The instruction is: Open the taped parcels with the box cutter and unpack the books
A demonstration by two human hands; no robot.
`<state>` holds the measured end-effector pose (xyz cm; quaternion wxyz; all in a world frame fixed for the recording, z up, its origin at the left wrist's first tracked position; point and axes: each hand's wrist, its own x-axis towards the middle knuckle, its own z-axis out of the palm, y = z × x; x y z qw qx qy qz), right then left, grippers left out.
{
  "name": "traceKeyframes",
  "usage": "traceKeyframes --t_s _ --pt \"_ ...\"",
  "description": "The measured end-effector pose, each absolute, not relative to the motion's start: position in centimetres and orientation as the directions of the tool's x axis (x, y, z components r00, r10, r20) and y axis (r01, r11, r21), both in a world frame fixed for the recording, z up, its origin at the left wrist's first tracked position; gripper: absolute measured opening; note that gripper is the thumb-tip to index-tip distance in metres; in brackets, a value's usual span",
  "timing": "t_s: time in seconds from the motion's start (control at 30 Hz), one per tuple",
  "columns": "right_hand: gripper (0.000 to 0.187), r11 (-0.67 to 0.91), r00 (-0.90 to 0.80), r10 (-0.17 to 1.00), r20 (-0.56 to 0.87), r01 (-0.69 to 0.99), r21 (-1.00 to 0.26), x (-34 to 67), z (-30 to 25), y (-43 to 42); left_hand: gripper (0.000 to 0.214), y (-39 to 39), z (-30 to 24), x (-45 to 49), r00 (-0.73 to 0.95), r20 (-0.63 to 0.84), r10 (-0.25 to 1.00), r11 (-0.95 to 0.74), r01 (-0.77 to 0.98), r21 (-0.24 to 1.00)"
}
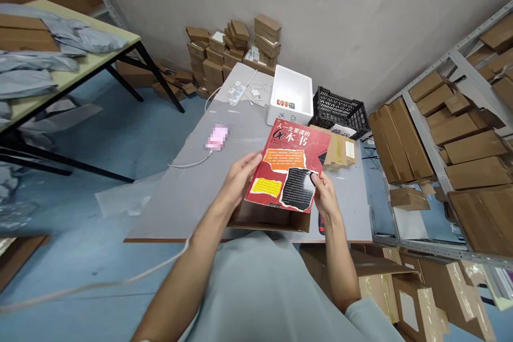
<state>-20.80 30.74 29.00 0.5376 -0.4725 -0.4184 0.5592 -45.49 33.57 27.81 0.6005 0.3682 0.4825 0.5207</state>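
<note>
A red book (315, 150) with orange, yellow and black patches on its cover is held up, tilted, in front of my body. Its left edge rests in my left hand (240, 177), thumb along the side and the other fingers partly hidden behind. At the lower right corner, my right hand (325, 193) pinches the book with the thumb on the cover. Below the book stands an open cardboard box (272, 220) at the table's front edge; the book hides most of it. Beside my right wrist lies a red and black object (321, 223), partly covered by the arm.
On the grey table (200, 192) are a white foam box (294, 83), a black plastic crate (340, 109), taped cartons (340, 150), a power strip (237, 93) and a blurred pink phone-like object (217, 137) with a cable. Shelves of cartons (468, 152) stand right.
</note>
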Motion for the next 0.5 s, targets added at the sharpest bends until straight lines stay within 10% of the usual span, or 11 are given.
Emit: traceKeyframes --t_s 0.23,0.5 --pt "0.064 -0.109 -0.009 0.994 -0.11 -0.2 -0.974 -20.2 27.5 30.8 0.068 33.5 27.6 -46.0 0.175 -0.344 0.922 0.386 -0.435 0.813" --pt "0.064 -0.186 0.022 0.979 -0.201 -0.292 -0.938 -22.0 26.2 34.0 0.04 30.5 32.3 -42.1 -0.124 0.045 0.991 -0.047 -0.011 0.999"
